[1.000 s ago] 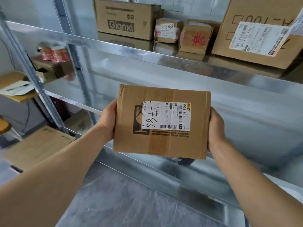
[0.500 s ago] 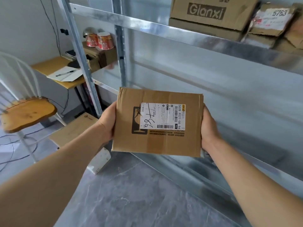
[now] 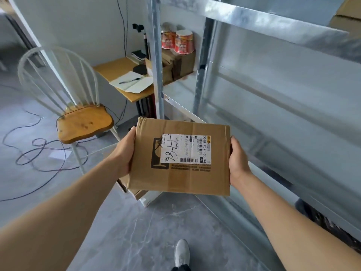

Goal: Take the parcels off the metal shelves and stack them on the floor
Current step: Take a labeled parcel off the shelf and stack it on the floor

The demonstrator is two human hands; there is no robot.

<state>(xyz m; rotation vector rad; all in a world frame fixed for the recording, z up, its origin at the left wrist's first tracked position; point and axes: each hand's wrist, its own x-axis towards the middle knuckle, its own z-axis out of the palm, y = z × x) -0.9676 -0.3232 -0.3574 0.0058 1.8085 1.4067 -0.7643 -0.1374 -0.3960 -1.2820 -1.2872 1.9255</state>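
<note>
A flat brown cardboard parcel (image 3: pixel 181 173) with a white shipping label hangs in the air in front of me, above the grey floor. My left hand (image 3: pixel 124 153) grips its left edge and my right hand (image 3: pixel 239 162) grips its right edge. The metal shelves (image 3: pixel 273 30) rise to the right and behind the parcel. Just under the parcel, partly hidden by it, several parcels (image 3: pixel 136 190) lie stacked on the floor beside the shelf's front post. The corner of another parcel (image 3: pixel 345 14) shows on the upper shelf at the top right.
A white chair with a wooden seat (image 3: pixel 84 124) stands to the left, with cables (image 3: pixel 33 153) looped on the floor around it. A small wooden desk (image 3: pixel 121 75) with a notebook and pen sits behind the shelf post. Two red cups (image 3: pixel 177 41) stand on boxes. My shoe (image 3: pixel 181 253) is below.
I have turned left and down, away from the shelves, carrying the parcel with both hands. The upper-shelf parcels have slid out of view and the chair, floor and my shoe have come in.
</note>
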